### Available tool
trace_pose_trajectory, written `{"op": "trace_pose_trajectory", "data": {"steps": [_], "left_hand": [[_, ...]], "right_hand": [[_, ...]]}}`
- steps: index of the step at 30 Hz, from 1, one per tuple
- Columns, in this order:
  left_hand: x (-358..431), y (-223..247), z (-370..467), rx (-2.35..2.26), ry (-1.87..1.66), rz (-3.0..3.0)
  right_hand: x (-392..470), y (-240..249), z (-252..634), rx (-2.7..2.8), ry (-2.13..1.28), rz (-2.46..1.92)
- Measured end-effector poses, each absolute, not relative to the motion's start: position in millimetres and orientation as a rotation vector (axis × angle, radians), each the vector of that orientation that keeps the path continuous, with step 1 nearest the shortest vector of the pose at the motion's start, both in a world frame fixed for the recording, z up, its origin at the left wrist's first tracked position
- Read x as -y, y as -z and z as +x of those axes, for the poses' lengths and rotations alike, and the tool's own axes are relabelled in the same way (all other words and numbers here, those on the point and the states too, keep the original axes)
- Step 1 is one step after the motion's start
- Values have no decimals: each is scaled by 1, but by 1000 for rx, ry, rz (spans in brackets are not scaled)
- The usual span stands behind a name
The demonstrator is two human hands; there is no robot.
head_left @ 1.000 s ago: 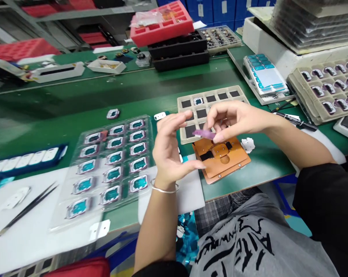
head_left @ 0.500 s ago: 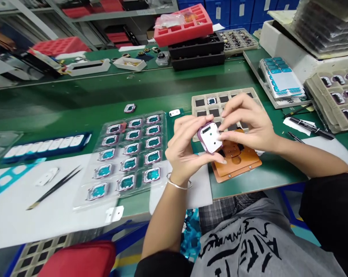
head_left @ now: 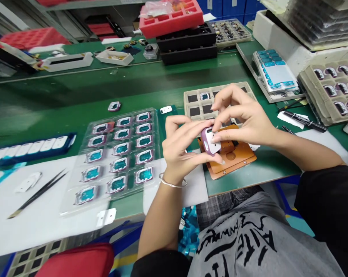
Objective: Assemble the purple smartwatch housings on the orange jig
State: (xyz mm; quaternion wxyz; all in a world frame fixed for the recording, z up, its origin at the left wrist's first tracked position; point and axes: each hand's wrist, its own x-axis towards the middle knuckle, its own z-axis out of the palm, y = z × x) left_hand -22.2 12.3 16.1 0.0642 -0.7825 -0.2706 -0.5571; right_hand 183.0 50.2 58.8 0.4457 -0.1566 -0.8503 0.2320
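Note:
A small purple case with a white face [head_left: 211,143] is held up over the orange plate [head_left: 234,156]. My left hand [head_left: 184,148] grips the case between its thumb and fingers. The thumb and index finger of my right hand [head_left: 240,115] touch the white face from the right; whether they pinch anything small is hidden. Behind my hands lies a beige compartment tray [head_left: 186,104] with a small framed part [head_left: 204,96] in one cell. To the left, a clear tray [head_left: 104,154] holds several purple-rimmed frames with teal insides.
Tweezers [head_left: 37,194] rest on a white sheet [head_left: 47,227] at the left. A blue strip of white pieces [head_left: 35,148] lies behind it. Black trays [head_left: 188,52] under a red tray [head_left: 174,23] stand at the back. Pens [head_left: 303,121] and a stacked beige tray [head_left: 309,77] are at the right.
The view has shifted, so the bench items appear further left and slightly higher. The case has turned in my left hand, and my right fingers have come onto its white face.

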Motion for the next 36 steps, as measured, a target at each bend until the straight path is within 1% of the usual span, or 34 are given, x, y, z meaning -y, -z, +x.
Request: {"op": "trace_pose_trajectory", "data": {"steps": [3, 5, 7, 10, 13, 15, 19, 24, 30, 36], "left_hand": [[-13, -14, -24, 858, 1703, -2395], [-16, -11, -27, 937, 1788, -2385], [-21, -8, -31, 995, 1999, -2337], [-27, -4, -34, 942, 2377, -2300], [-28, -3, -30, 891, 2505, -2355], [-27, -2, -27, 916, 2485, -2402], [-24, -1, -25, 969, 2322, -2486], [-24, -1, -27, 1003, 2178, -2476], [-23, -2, -26, 970, 2127, -2530], [-23, -1, -24, 991, 2161, -2523]], "right_hand": [[-52, -63, 184, 2132, -675, -426], [-51, -71, 187, 2129, -701, -421], [-48, -84, 194, 2103, -709, -394], [-44, -105, 210, 2042, -760, -438], [-44, -113, 220, 2012, -799, -559], [-46, -107, 218, 2080, -743, -571], [-47, -86, 200, 2254, -559, -442], [-41, -75, 189, 2288, -490, -419], [-40, -76, 192, 2269, -489, -388], [-38, -82, 193, 2237, -657, -450]]}}
